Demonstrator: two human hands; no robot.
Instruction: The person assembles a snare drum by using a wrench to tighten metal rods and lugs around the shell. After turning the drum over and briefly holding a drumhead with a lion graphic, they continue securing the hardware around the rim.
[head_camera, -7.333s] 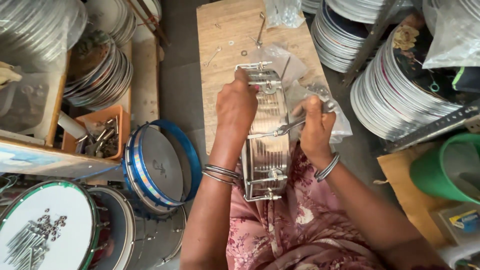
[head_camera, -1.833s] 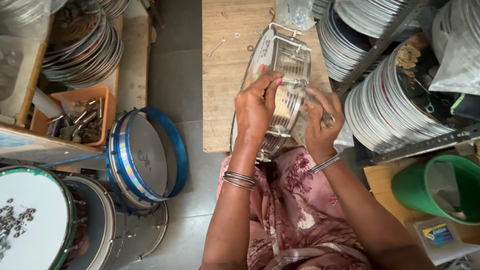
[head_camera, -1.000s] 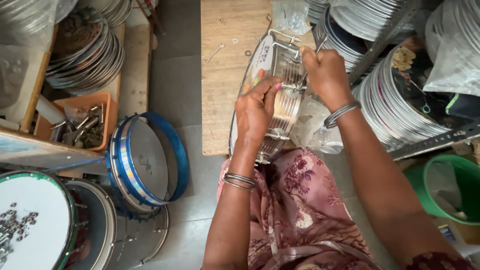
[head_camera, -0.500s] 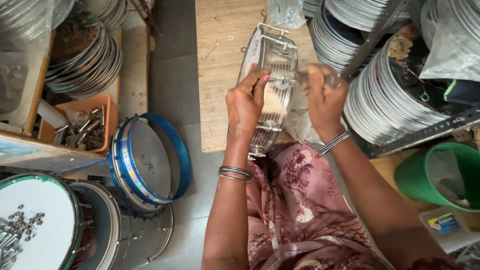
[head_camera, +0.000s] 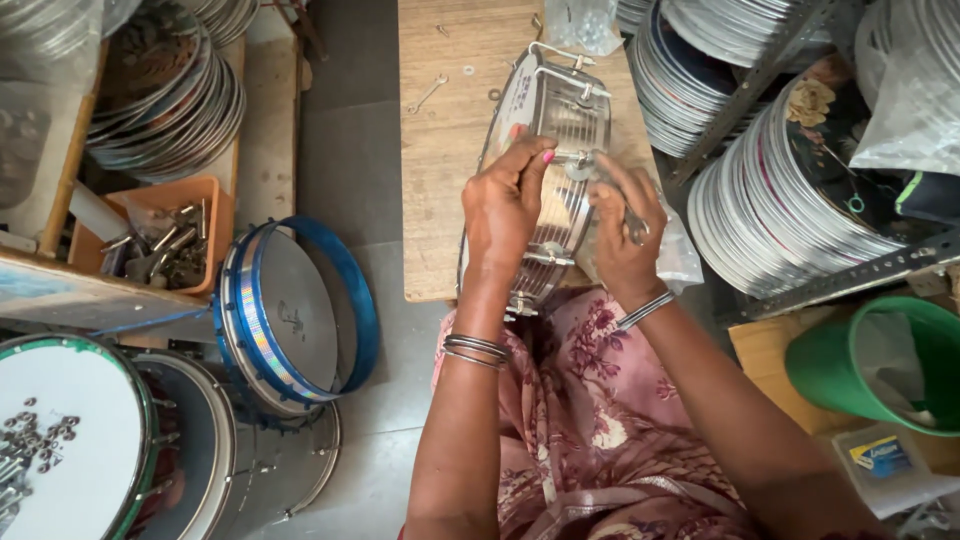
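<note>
bench: wooden board (head_camera: 450, 150), centre far, bare top with loose washers.
blue drum: blue-rimmed drum (head_camera: 295, 315) on floor, left of bench.
drum shell: chrome drum shell (head_camera: 560, 130) on edge, leaning over bench's near right corner.
left hand: left hand (head_camera: 505, 205) on shell side, fingertips pinched together on a lug fitting.
right hand: right hand (head_camera: 625, 235) just right of it, fingers clamped round a small metal tool (head_camera: 632, 222) against shell.

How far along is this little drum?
Done: the chrome drum on the wooden board already carries rods and lugs along its visible side. In hand: the left hand pinches a fitting at one rod while the right hand grips a slim metal tool. Left: a spanner and washers lie loose on the board.
</note>
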